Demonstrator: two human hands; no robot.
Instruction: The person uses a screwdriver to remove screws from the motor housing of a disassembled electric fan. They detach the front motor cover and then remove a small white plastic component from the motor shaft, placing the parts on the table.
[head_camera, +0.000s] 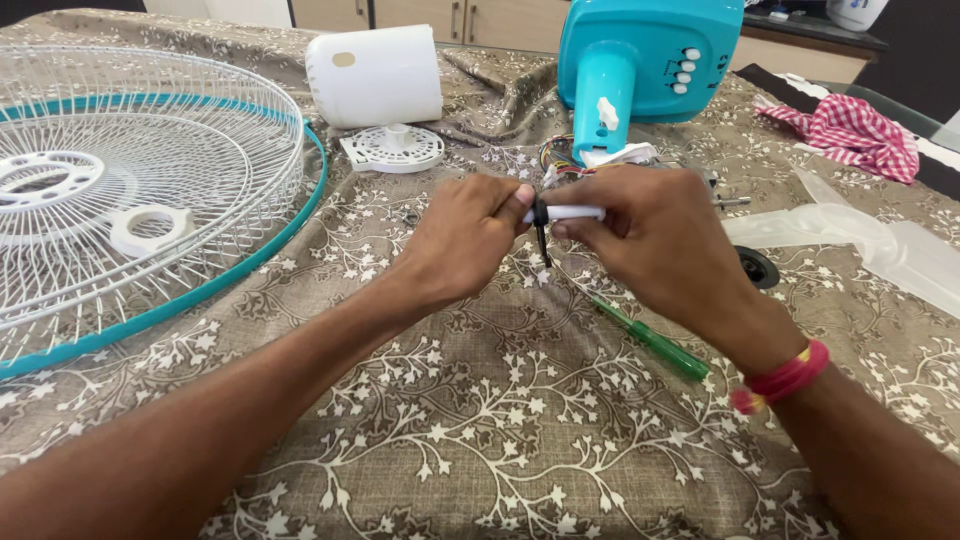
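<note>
Fingers of both my left hand (468, 240) and right hand (655, 235) pinch a small white rod (575, 213) with a black ring (541, 214), held above the cloth (480, 420) near the fan base (650, 60); if my grip slips, I reckon the ring could drop and vanish into the pattern by the screwdriver (655, 343)

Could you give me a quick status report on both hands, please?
Left hand and right hand both pinch a small white rod with a black ring. Green screwdriver lies on the cloth under the right wrist. Nothing in the way.
</note>
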